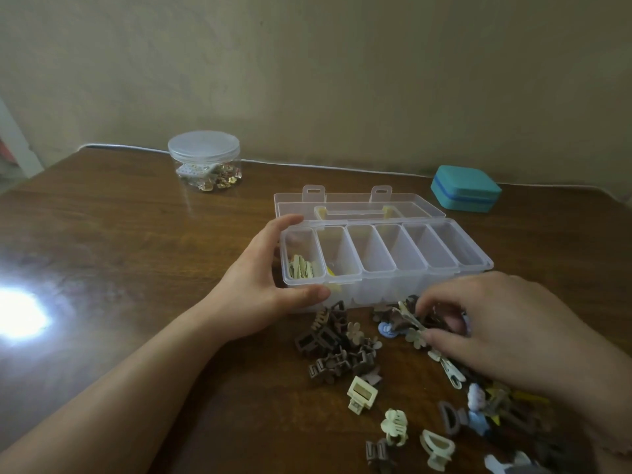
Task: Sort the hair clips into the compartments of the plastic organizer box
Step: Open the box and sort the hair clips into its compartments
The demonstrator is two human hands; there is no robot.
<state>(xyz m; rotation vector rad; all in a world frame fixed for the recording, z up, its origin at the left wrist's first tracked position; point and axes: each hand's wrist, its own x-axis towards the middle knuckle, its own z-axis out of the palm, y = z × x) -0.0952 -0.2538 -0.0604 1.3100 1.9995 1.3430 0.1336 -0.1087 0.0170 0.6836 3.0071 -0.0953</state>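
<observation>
Sorting has barely begun: the box holds clips only in its leftmost compartment. Left hand grips the box's left end; right hand pinches a clip from the pile before the box.

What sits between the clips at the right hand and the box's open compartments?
Nothing visible. The lid lies folded back behind the organizer box, so the compartments are open from above. The right hand works in the clip pile at the box's front wall; the left hand holds its left end.

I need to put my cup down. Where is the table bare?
Bare wood lies left of the organizer box, between the round jar and the left hand. It is crowded in front of the box, where hair clips spread under the right hand.
</observation>
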